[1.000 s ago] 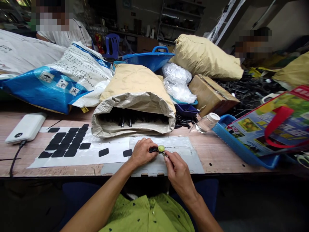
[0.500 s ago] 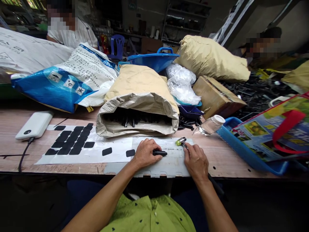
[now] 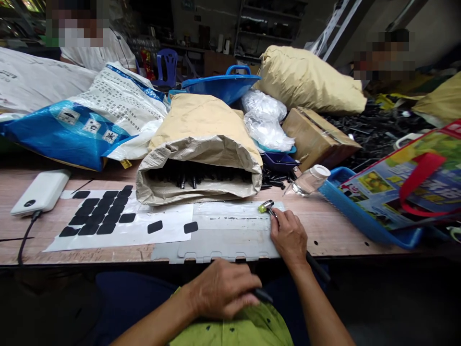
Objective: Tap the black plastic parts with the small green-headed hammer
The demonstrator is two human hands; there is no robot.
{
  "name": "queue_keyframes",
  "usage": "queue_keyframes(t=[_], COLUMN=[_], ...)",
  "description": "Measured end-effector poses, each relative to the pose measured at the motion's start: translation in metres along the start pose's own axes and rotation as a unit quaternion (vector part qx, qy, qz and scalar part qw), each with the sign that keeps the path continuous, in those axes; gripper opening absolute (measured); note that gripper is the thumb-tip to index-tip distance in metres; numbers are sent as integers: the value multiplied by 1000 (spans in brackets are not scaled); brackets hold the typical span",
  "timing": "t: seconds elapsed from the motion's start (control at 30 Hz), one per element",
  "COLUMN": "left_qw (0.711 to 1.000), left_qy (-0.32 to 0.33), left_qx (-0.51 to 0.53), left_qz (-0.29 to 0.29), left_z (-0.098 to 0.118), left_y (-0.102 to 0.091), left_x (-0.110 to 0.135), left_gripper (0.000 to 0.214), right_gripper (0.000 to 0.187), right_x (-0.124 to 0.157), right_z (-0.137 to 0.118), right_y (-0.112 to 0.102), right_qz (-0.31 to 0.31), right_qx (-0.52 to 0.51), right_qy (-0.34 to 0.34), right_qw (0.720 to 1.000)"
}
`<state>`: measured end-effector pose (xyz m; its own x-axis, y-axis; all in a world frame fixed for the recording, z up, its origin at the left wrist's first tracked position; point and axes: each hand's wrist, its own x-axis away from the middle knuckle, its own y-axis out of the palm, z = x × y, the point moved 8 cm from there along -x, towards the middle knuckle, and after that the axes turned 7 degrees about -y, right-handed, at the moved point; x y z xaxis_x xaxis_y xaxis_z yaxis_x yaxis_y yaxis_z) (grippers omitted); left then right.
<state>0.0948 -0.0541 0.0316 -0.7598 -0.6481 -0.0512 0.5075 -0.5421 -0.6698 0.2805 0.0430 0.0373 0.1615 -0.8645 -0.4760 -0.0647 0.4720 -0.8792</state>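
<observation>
My left hand [image 3: 221, 292] is drawn back below the table edge, over my green shirt, with its fingers closed round a small black plastic part [image 3: 262, 296]. On the table my right hand [image 3: 289, 235] rests closed round the black handle of a small hammer; the hammer's yellow-green head [image 3: 265, 206] lies on the grey sheet [image 3: 223, 240]. To the left lies a white backing sheet with several black pads [image 3: 99, 214]. Behind the grey sheet an open tan paper sack [image 3: 200, 154] lies on its side, with black parts showing in its mouth.
A white power bank [image 3: 40, 191] with its cable lies far left. A blue-and-white sack [image 3: 86, 120], a cardboard box [image 3: 317, 137], a clear jar [image 3: 308, 181] and a blue tray under a printed bag [image 3: 396, 192] crowd the table. Two other people sit at the far side.
My left hand has pulled the black part off the grey sheet and down to my lap. My right hand moved the hammer away to the right and now rests still.
</observation>
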Motion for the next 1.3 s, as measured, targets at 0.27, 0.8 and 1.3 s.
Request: queue_keyframes(t=[0.27, 0.8, 1.3], left_qw=[959, 974, 713], left_qy=[-266, -210, -602], left_qx=[19, 83, -82], left_qz=[-94, 18, 350], left_z=[-81, -29, -179], left_y=[69, -71, -216], left_x=[20, -7, 1], left_gripper=[33, 30, 37], right_gripper=[29, 29, 28], right_x=[1, 0, 0], right_z=[1, 0, 0], right_y=[0, 0, -2], right_qz=[4, 2, 8], right_qx=[-5, -6, -13], right_qy=[3, 2, 3], right_qw=[1000, 1000, 1000])
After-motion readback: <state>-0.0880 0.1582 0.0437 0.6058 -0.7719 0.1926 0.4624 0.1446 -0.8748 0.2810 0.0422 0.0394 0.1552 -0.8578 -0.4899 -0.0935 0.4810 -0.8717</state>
